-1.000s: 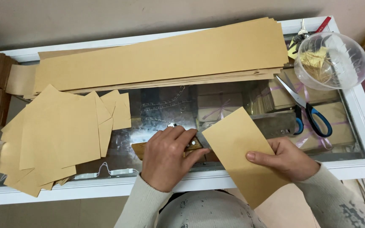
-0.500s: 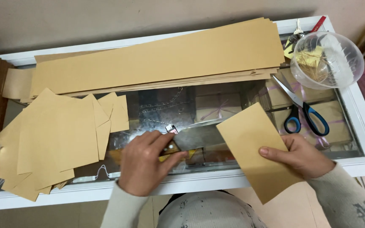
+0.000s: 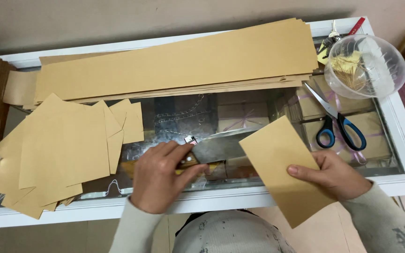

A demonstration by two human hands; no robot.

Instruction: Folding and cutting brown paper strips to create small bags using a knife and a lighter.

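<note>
Now we see our left hand [image 3: 158,175] curled over the handle of a broad knife [image 3: 221,146] lying on the glass counter top [image 3: 174,115], the fingers [image 3: 176,152] bent and closed around the handle while the thumb presses along its near side. The flat grey blade runs out to the right of those fingers, its far end slipping under the near corner of the brown paper sheet [image 3: 282,168]. Our right hand [image 3: 336,175] pinches that sheet, thumb [image 3: 303,171] on top and the other fingers hidden beneath it, so the sheet is clamped between them; it juts out past the counter's white front edge [image 3: 221,204], tilted toward us.

Left of the left hand's knuckles lies a loose fan of cut brown sheets [image 3: 57,154], well apart from the fingers. Beyond both hands, across the far side of the counter, rests a long stack of brown paper strips [image 3: 174,65]. Just beyond the right hand's fingertips lie scissors with blue handles [image 3: 338,124], and farther still stands a clear plastic bowl [image 3: 366,65].
</note>
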